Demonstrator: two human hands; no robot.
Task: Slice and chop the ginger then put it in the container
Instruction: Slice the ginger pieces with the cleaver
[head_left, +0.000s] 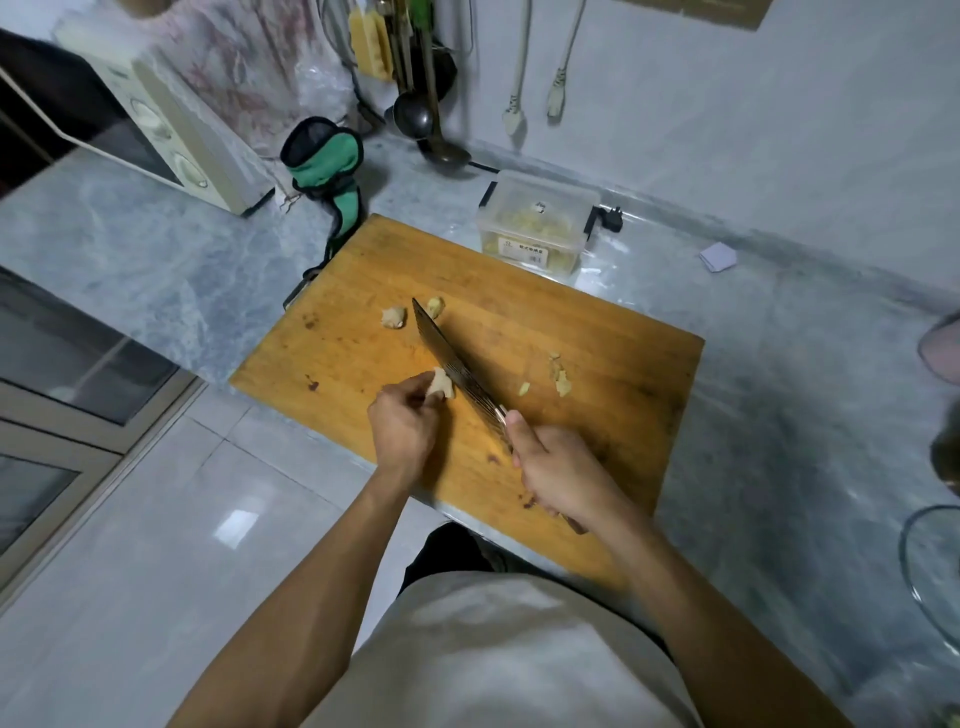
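Note:
A wooden cutting board (597, 332) lies on the marble counter. My left hand (402, 423) pinches a piece of ginger (441, 383) on the board's near left part. My right hand (558, 470) grips the handle of a cleaver (452, 364), whose blade rests against the right side of that ginger. Two more ginger pieces lie farther back, one (393, 317) left of the blade tip and one (435, 306) right of it. Thin slices (560, 375) and a small bit (524, 387) lie right of the blade. A clear plastic container (535, 226) holding chopped ginger stands behind the board.
A microwave (171, 130) stands at the back left, with a green and black pouch (327, 156) beside it. Ladles (415, 111) hang by the wall. A folded paper (718, 256) lies at the back right. A glass bowl rim (917, 571) shows at the right edge.

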